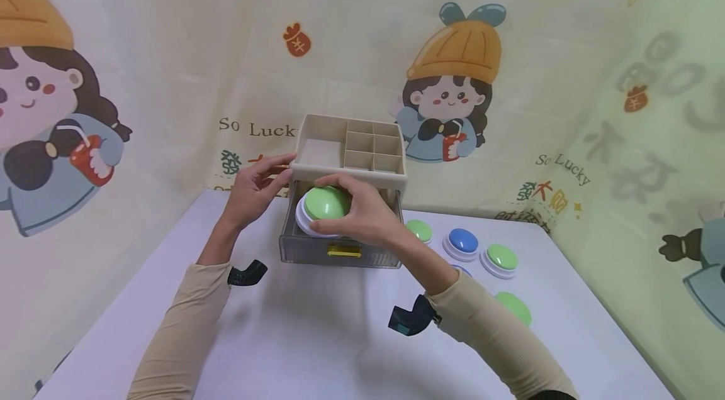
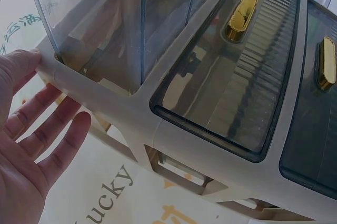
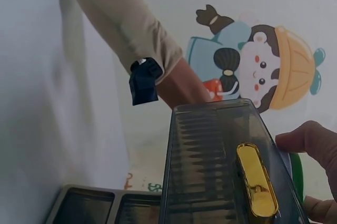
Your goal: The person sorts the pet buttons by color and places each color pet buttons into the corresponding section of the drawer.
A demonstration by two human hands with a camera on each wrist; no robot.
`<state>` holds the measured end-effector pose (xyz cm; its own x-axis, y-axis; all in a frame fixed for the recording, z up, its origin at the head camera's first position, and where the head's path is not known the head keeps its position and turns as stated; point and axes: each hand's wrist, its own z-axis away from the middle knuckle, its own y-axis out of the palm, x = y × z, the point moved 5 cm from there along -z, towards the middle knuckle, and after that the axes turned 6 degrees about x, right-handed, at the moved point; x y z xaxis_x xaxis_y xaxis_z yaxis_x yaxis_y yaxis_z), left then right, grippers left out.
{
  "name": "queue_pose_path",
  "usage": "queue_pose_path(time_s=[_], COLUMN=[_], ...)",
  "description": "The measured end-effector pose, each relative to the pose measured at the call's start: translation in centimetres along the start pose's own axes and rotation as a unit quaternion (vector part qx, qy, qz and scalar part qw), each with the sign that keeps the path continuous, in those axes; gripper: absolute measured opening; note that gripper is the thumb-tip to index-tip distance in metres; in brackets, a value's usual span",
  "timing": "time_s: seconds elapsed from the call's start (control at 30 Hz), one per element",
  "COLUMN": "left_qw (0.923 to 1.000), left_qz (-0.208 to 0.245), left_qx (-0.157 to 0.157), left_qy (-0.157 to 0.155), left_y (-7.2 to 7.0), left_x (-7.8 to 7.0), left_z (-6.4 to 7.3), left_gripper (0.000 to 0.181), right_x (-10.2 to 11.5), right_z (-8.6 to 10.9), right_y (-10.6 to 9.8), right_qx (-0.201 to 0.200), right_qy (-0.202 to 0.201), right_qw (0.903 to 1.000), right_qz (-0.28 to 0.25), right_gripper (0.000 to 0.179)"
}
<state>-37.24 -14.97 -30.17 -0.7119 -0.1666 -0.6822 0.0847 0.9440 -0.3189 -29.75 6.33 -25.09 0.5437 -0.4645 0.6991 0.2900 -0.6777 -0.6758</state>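
Head view: the right hand (image 1: 369, 216) grips a green button (image 1: 326, 202), thumb on its near side and a finger curved round its far side, so the button sits between them, dome up. It is at the left part of the open drawer (image 1: 306, 251); I cannot tell whether it touches the drawer's floor. The left hand (image 1: 252, 191) touches the box (image 1: 345, 172) at its left edge, fingers loosely extended. A blue button (image 1: 463, 240) stands to the drawer's right.
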Motion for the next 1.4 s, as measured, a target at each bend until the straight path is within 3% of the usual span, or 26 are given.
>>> queue_pose_path(time_s=[0.37,0.67,0.9,1.2,1.4], left_qw=[0.9999,1.0,1.0,1.0,0.9998], left_qz=[-0.005,-0.003,-0.002,-0.006,-0.015], left_qx=[-0.006,-0.006,-0.005,-0.006,-0.008], left_qy=[-0.007,-0.007,-0.008,-0.004,-0.009], left_y=[-0.2,-0.3,-0.2,0.0,0.0], left_x=[-0.3,-0.1,0.0,-0.1,-0.1], left_z=[0.1,0.3,0.3,0.1,0.0], left_gripper=[0.041,0.041,0.041,0.042,0.043], right_x=[0.2,0.1,0.5,2.1,2.7], right_z=[-0.7,-0.7,-0.3,1.4,2.2], right_y=[1.0,1.0,0.5,-0.4,-0.6], right_qx=[0.047,0.052,0.015,-0.084,-0.106], right_qy=[0.04,0.04,0.023,-0.067,-0.094], right_qw=[0.9978,0.9978,0.9994,0.9936,0.9891], right_qz=[0.023,-0.009,-0.022,0.035,0.039], right_gripper=[0.063,0.063,0.059,0.062,0.061])
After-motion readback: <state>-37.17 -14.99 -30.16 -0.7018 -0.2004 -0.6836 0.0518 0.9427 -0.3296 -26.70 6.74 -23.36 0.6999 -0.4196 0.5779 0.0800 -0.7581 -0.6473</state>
